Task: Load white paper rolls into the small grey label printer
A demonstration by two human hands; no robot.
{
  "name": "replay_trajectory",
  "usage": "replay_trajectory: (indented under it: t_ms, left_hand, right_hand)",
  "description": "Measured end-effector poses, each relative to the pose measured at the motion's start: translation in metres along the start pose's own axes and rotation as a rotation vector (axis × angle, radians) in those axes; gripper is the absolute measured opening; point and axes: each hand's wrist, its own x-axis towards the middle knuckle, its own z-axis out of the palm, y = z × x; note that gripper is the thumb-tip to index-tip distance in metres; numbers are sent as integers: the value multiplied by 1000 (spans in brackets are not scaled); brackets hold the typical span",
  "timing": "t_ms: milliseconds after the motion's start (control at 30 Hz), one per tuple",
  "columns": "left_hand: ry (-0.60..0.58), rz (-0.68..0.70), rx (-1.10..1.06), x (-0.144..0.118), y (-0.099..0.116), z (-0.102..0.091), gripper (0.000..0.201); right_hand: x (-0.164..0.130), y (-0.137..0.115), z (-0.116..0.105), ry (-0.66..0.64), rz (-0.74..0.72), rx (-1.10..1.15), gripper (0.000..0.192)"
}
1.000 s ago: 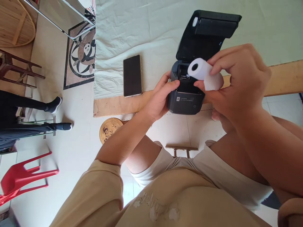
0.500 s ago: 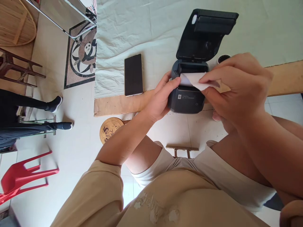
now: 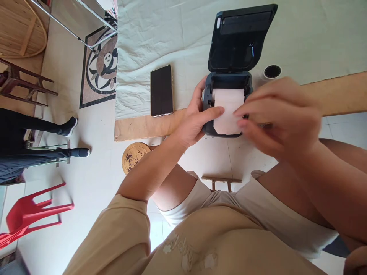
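Observation:
A black portable label printer with its lid raised is held at the table's front edge. My left hand is wrapped round the printer's left side, its thumb pressing on the white paper. This paper lies flat out of the printer's compartment and hangs over its front face. My right hand is smeared by motion at the paper's right edge. Its thumb and forefinger tips overlap that edge, and whether they grip the paper cannot be made out.
A dark-screened phone lies on the pale tablecloth to the left. A small round object with a black top stands behind my right hand. On the floor are a red chair, a round panda stool and another person's legs.
The paper, earlier folded up in my right fingers, now lies flat down over the printer's front. My left thumb has moved onto it. The printer has tilted slightly, and my right hand has moved a little.

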Motion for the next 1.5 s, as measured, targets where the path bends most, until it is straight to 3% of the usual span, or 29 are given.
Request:
replay_trajectory:
  t_ms: [167,233,433,533,633,767,867,1000,1100,1233,1500]
  left_hand:
    - [-62,6,52,0,3,-6,107]
    - [-74,14,71,0,4,-7,113]
    - [-38,0,58,0,3,-5,113]
    - [-44,34,86,1,2,-6,105]
    - [-62,59,100,0,1,-7,104]
    - [-49,55,79,-3,2,-6,96]
    - [-38,34,53,-5,2,-3,87]
    - [-22,4,18,-3,2,-3,73]
    - [-100,16,10,0,0,-8,58]
    - [-224,23,26,3,-2,-17,69]
    - [-229,72,45,7,-5,-22,63]
  right_hand:
    - [-5,26,-14,152,272,117,57]
    - [-10,34,-15,162,356,209,68]
    - [-8,33,-18,205,430,350,61]
    - [-6,36,-23,133,385,290,64]
    - [-8,41,-28,43,353,262,55]
    - [-12,40,-29,-10,494,244,63]
    - [-15,39,-25,-162,656,389,72]
    - [-18,37,-18,-293,664,503,94]
    - [-18,28,-14,-319,668,562,90]
    - [-15,14,-10,-377,760,634,82]
    - [-18,19,0,-364,694,575,81]
